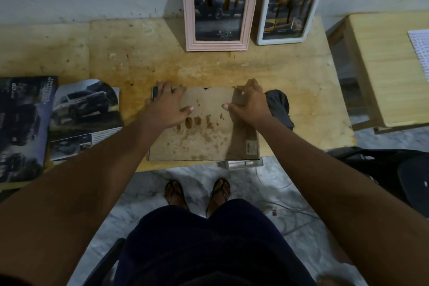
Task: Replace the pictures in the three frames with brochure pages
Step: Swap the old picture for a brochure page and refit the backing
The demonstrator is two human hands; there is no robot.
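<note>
A frame lies face down at the table's front edge, its stained brown backing board (204, 137) facing up. My left hand (166, 105) rests flat on the board's far left part, fingers reaching its top edge. My right hand (248, 102) lies on the far right part with fingertips bent at the top edge. A pink arched frame (251, 16) holding a dark truck page and a white rectangular frame (263, 30) holding a yellow car page lean on the wall behind. A cut brochure page (81, 118) and the brochure (21, 127) lie at the left.
A dark cloth (279, 104) sits just right of the face-down frame. The yellow table (139, 58) is stained. A second wooden table (383, 72) with a printed sheet (420, 51) stands at the right. A black bag (394, 174) and cables lie on the floor.
</note>
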